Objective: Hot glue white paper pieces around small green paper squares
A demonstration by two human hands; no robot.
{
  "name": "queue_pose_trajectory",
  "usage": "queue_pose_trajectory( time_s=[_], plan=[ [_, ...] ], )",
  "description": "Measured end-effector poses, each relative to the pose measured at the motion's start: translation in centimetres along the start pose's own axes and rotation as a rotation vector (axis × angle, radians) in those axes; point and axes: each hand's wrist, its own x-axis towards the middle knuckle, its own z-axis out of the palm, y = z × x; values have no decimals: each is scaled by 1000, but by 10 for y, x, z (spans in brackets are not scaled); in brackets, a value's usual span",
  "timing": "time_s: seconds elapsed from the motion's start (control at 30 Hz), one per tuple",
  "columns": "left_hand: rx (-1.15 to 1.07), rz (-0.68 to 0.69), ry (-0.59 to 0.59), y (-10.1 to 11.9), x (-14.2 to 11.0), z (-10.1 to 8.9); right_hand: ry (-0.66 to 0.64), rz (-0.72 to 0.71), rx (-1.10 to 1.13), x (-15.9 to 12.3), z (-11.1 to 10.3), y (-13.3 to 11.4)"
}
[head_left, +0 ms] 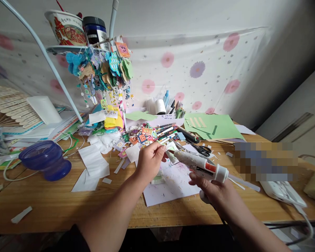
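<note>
My right hand (pixel 212 189) is wrapped round the handle of a white hot glue gun (pixel 193 161) with an orange window. A clear glue stick (pixel 244 182) juts from its rear end. The gun's nozzle points left, close to the fingertips of my left hand (pixel 149 159). Those fingers are pinched together on a small pale paper piece (pixel 170 154), partly hidden by the hand and the nozzle. Beneath both hands lies a white sheet (pixel 173 189) with coloured specks and stains.
A blue plastic cup (pixel 46 159) lies at left, beside loose white papers (pixel 93 166). Scissors (pixel 202 149), pencils (pixel 168 131) and small colourful cards (pixel 144 134) crowd the back. Green card (pixel 215 126) lies behind; a white power strip (pixel 283 194) is at right.
</note>
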Motion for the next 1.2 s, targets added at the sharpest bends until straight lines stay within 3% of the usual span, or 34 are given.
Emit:
queue_pose_trajectory(
  time_s=[0.17, 0.3, 0.53, 0.87, 1.2],
  plan=[
    [17, -14, 2, -4, 1, 0, -46, 43, 87, -2, -4, 0],
    [29, -31, 15, -10, 2, 1, -67, -15, 141, -1, -10, 1],
    [58, -38, 28, -11, 3, 2, 1, -29, 219, -5, -9, -5],
    [37, -10, -13, -5, 2, 0, -19, 19, 150, 0, -10, 1],
    [-9, 18, -57, -6, 3, -1, 56, 54, 153, -13, 4, -18]
  ],
)
